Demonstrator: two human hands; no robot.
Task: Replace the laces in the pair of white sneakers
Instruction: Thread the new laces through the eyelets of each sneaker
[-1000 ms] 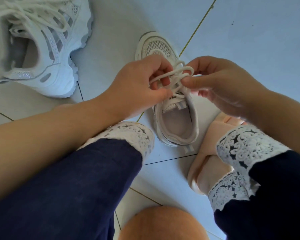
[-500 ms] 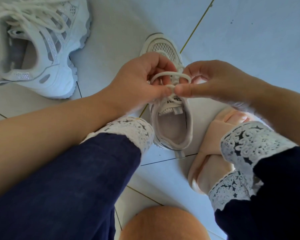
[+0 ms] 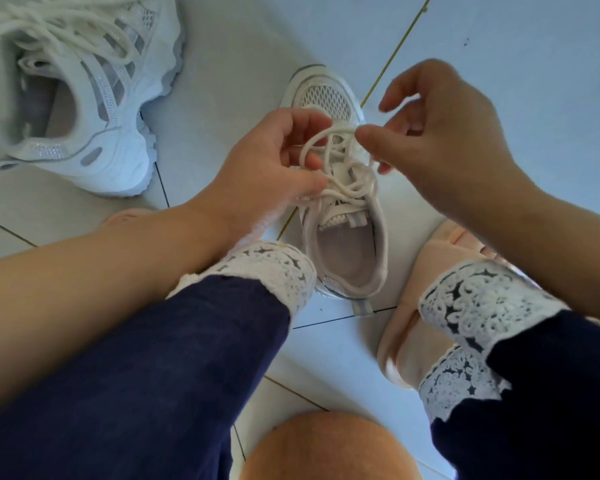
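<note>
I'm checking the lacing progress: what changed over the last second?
The right hand drew away rightward, its fingers spreading. Only its thumb meets the lace, and its grip is unclear. The lace loop opened wider. The left hand still pinches the lace, and the sneaker stays put.

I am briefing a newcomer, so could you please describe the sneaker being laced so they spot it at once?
On the pale tiled floor, look between the person's lace-cuffed trouser legs. The sneaker stands there, toe pointing away, with the left hand and right hand pinching its laces. Unlike the chunkier sneaker at upper left, it is slimmer and cream-coloured.
</note>
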